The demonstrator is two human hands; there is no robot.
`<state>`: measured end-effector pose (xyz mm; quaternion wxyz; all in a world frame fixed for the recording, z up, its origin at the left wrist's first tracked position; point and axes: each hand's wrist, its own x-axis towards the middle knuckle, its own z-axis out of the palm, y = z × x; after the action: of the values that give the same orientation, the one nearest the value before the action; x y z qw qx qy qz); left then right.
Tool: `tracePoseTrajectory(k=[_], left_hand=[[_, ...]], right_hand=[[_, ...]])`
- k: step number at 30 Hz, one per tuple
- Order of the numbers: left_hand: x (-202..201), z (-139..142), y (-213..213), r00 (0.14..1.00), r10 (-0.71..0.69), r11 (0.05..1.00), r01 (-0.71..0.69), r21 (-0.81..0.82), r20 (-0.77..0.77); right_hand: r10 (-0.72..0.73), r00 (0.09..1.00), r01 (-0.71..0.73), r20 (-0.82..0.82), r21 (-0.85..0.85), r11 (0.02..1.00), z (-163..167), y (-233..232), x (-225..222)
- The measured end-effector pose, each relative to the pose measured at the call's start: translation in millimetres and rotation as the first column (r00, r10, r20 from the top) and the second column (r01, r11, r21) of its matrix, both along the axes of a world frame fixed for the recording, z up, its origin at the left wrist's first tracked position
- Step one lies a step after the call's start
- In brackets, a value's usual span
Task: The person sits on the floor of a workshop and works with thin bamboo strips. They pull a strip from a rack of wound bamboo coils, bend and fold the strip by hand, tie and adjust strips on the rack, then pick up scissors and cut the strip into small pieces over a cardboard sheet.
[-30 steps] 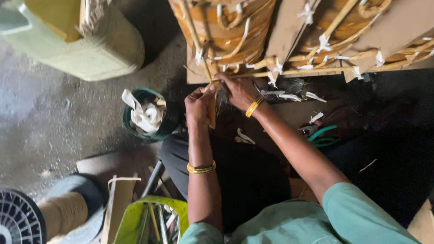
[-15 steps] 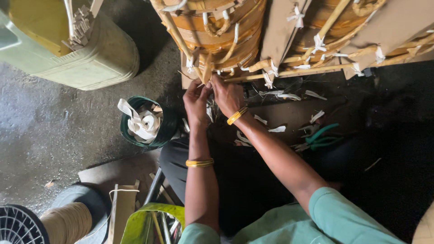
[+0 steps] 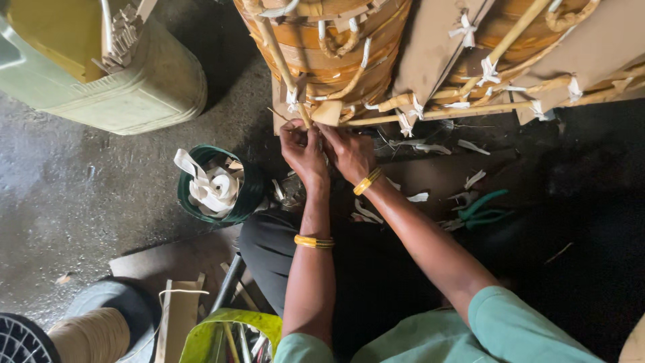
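Note:
My left hand and my right hand meet at the lower edge of a large wound coil wrapped in tan paper. Both pinch around a thin tan stick where it is bound with white tape to the coil. Fingers are closed on the tie point; exactly what each finger holds is hidden. Yellow bangles sit on both wrists. More sticks tied with white tape run to the right along brown insulating sheets.
A green tub holding white tape rolls stands left of my arms. A pale green drum lies at upper left. Green-handled cutters and tape scraps lie on the dark floor at right. A twine spool and yellow-green tool bag sit below.
The view has shifted so the coil sits lower and closer. Both hands stay together at the same tied stick, with small finger movements only.

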<state>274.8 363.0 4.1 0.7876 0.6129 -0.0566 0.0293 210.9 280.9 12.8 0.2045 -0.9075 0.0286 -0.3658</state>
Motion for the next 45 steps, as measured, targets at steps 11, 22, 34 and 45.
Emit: tracePoseTrajectory(k=[11,22,34,45], left_hand=[[-3,9,3,0.999,-0.046,0.998,0.046,-0.042,-0.003],[-2,22,27,0.99,-0.136,0.93,0.116,0.349,0.035],[4,25,68,0.95,-0.154,0.493,-0.165,0.854,0.272],[11,40,58,0.932,-0.362,0.883,0.352,0.31,-0.024]], right_hand=[[0.032,0.99,0.013,-0.138,0.309,0.951,-9,9,2],[0.243,0.912,-0.09,-0.331,0.417,0.904,39,-14,20],[0.046,0.984,-0.016,-0.174,0.17,0.985,27,0,17],[0.052,0.998,-0.055,0.031,0.096,0.994,1,0,1]])
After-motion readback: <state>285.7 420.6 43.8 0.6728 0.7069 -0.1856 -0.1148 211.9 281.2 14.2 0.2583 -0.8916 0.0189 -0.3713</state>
